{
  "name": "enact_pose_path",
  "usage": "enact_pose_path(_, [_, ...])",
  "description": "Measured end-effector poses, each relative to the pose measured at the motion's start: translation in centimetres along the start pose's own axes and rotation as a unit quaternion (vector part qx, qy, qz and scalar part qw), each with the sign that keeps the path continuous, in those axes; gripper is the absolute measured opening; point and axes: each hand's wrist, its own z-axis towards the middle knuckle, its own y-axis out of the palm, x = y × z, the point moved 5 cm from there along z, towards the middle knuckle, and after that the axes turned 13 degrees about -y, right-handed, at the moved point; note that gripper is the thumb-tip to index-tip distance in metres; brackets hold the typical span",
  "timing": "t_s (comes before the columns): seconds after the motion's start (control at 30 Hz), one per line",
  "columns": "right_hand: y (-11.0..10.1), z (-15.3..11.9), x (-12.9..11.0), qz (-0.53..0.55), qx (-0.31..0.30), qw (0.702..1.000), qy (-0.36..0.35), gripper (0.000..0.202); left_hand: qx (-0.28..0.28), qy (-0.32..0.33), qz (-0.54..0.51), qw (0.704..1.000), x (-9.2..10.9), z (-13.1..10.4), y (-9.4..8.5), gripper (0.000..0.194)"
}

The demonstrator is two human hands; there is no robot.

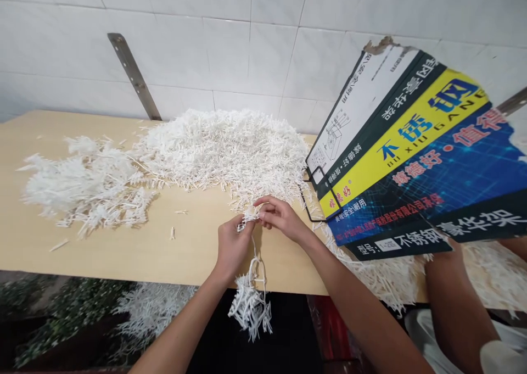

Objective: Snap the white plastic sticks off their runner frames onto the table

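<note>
Watching remotely, I am seeing the left hand (233,244) pinching a small white bunch (249,216) over the tabletop (193,253), the right hand (284,219) curled against it, whether gripping I cannot tell. One cluster (250,305) is already hanging below on a cord (254,246), but a large heap of loose strips (230,149) is lying by the wall (185,44), so I am judging much left. A printed cardboard panel (411,165) is crowding the right side, partly hiding a co-worker's arm (447,291)

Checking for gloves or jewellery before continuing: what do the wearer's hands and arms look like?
The left hand and right hand are ungloved, with no ring, watch or bracelet visible. Both slender forearms are bare to the picture's edge; no sleeve shows.
</note>
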Motion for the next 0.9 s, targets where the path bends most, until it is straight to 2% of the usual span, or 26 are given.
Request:
enact_pose_path(0.17, [0.0, 0.0, 0.5, -0.046, 0.032, 0.998, -0.012, 0.028, 0.000, 0.025, 0.024, 0.999, -0.4, 0.2, 0.1, 0.026])
enact_pose_path(0.23, [-0.9, 0.1, 0.9, -0.056, 0.098, 0.994, -0.016, 0.026, 0.020, 0.015, 0.010, 1.000, -0.8, 0.0, -0.3, 0.024])
enact_pose_path(0.33, [-2.6, 0.0, 1.4, -0.022, 0.235, 0.971, -0.021, 0.021, 0.048, -0.008, -0.023, 0.999, -1.3, -0.2, -0.7, 0.023])
enact_pose_path(0.37, [-2.8, 0.1, 1.4, -0.019, 0.249, 0.968, -0.024, 0.022, 0.045, -0.012, -0.022, 0.999, -1.3, -0.2, -0.7, 0.023])
enact_pose_path(0.4, [-2.7, 0.2, 1.3, -0.033, 0.236, 0.971, -0.030, 0.023, 0.035, -0.012, -0.014, 0.999, -1.2, -0.2, -0.6, 0.024])
enact_pose_path(0.5, [-1.5, 0.5, 0.3, -0.146, 0.139, 0.976, -0.079, 0.024, 0.006, -0.003, 0.000, 1.000, -0.8, 0.0, -0.2, 0.024])
enact_pose_path(0.6, [-0.6, 0.3, -0.7, -0.180, 0.102, 0.971, -0.118, 0.033, 0.008, 0.003, -0.017, 1.000, -0.4, 0.1, -0.3, 0.022])
enact_pose_path(0.67, [0.0, 0.1, -0.8, -0.152, 0.061, 0.981, -0.104, 0.041, 0.010, 0.002, -0.022, 1.000, -0.3, 0.1, -0.4, 0.022])
enact_pose_path(0.77, [0.7, -0.1, -0.6, -0.171, -0.014, 0.982, -0.073, 0.037, 0.010, 0.009, -0.014, 1.000, -0.2, 0.1, -0.4, 0.024])
enact_pose_path(0.83, [0.5, 0.1, -0.1, -0.181, -0.012, 0.982, -0.059, 0.035, 0.005, 0.019, 0.000, 1.000, -0.1, 0.0, -0.3, 0.024])
enact_pose_path(0.9, [-0.6, 0.5, 0.5, -0.144, 0.064, 0.986, -0.050, 0.035, 0.008, 0.023, 0.002, 1.000, -0.3, -0.2, -0.3, 0.022])
